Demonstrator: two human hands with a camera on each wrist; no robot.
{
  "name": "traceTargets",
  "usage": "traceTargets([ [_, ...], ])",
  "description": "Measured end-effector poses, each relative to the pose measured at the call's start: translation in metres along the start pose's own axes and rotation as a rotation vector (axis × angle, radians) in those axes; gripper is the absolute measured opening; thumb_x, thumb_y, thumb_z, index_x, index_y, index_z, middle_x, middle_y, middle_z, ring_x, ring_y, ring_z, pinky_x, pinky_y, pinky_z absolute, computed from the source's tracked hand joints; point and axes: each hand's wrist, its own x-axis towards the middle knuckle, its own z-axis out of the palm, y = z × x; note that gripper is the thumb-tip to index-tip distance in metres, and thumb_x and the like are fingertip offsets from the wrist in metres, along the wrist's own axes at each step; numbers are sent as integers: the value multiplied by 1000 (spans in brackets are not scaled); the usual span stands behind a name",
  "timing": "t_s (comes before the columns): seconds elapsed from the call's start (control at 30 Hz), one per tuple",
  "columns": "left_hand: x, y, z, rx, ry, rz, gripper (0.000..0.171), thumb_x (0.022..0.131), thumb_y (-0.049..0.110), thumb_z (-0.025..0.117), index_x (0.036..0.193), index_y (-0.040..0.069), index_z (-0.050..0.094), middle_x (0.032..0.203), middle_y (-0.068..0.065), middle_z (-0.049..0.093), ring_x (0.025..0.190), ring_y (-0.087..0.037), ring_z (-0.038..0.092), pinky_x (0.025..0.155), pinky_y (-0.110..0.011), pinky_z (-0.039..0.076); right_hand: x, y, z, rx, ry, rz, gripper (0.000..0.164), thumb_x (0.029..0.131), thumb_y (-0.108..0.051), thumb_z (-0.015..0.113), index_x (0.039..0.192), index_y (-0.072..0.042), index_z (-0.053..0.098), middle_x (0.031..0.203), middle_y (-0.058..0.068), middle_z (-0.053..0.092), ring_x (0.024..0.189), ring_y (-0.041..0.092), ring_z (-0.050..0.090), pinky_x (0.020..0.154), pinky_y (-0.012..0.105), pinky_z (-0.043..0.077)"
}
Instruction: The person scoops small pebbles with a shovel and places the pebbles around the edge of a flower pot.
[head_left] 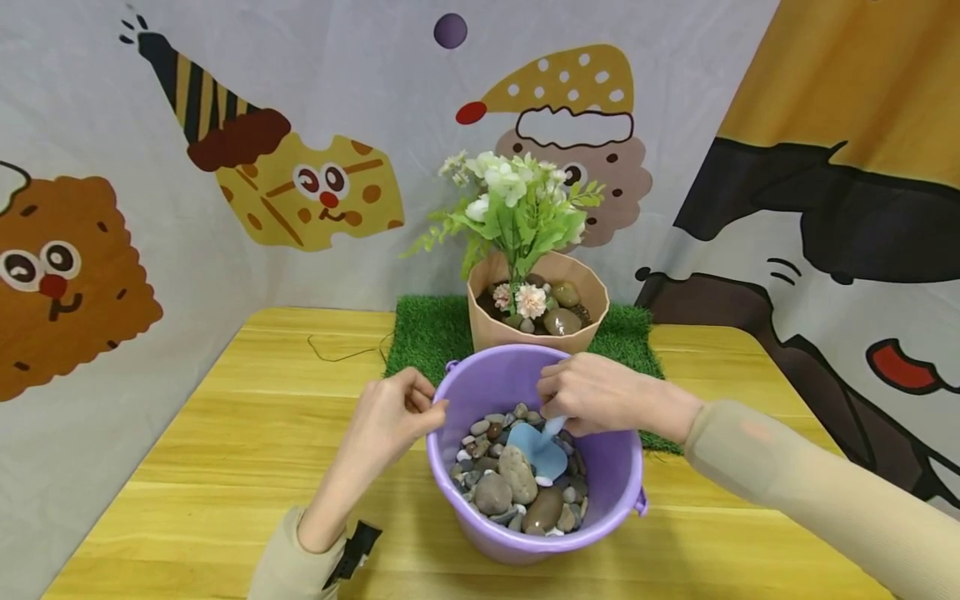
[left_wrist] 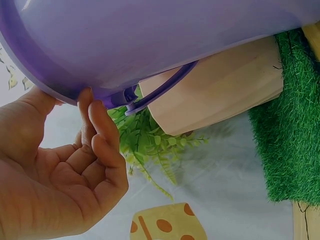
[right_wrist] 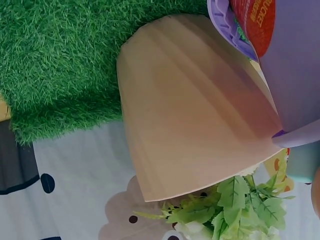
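A purple bucket (head_left: 615, 467) of mixed pebbles (head_left: 495, 492) stands on the wooden table. My left hand (head_left: 393, 417) pinches its rim on the left side; in the left wrist view, the thumb and forefinger of that hand (left_wrist: 70, 165) meet at the rim. Over the bucket, my right hand (head_left: 592, 392) grips the pale handle of a small blue shovel (head_left: 536, 450), whose blade is down among the stones. Part of the handle is hidden by the fingers. In the right wrist view only a sliver of the right hand (right_wrist: 316, 195) shows at the edge.
Behind the bucket, a peach flowerpot (head_left: 540, 335) holds stones and artificial flowers (head_left: 517, 200). It stands on a green turf mat (head_left: 435, 329). A thin dark wire (head_left: 337, 358) lies on the table (head_left: 225, 467) at the left. A printed cloth (head_left: 337, 50) hangs behind.
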Motion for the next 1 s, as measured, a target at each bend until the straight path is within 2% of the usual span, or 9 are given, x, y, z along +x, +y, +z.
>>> traceTargets([
  [0.2, 0, -1, 0, -6, -4, -9, 13, 74, 8, 71, 83, 1, 64, 70, -6, 68, 60, -10, 59, 52, -17, 51, 0, 3, -1, 75, 20, -7, 17, 61, -11, 72, 68, -24, 65, 73, -9, 56, 66, 5, 51, 54, 14, 40],
  [0.37, 0, -1, 0, -11, 1, -1, 13, 74, 7, 70, 83, 0, 64, 70, -7, 68, 60, -10, 59, 52, -16, 51, -1, 1, -2, 275, 66, 17, 19, 63, -17, 77, 80, -26, 73, 81, -11, 62, 69, 0, 55, 57, 7, 44],
  [0.47, 0, -1, 0, -8, 3, 1, 13, 74, 7, 70, 83, 1, 64, 70, -7, 68, 60, -10, 59, 52, -16, 51, 0, -1, -3, 343, 66, 31, 22, 64, -19, 78, 85, -26, 75, 85, -11, 65, 72, -1, 57, 61, 7, 46],
  [0.63, 0, -1, 0, -9, -4, -10, 13, 74, 7, 70, 84, 1, 65, 70, -6, 68, 60, -10, 59, 52, -17, 51, -4, -1, -5, 342, 73, 74, 23, 64, -20, 79, 85, -25, 75, 86, -11, 65, 72, -3, 58, 62, 8, 47],
  [1.0, 1, -2, 1, 2, 7, -2, 12, 73, 7, 71, 82, 1, 64, 69, -6, 68, 59, -9, 59, 53, -17, 51, -15, 5, -12, 295, 143, 87, 22, 65, -18, 80, 86, -23, 74, 85, -10, 65, 69, -3, 55, 59, 9, 46],
])
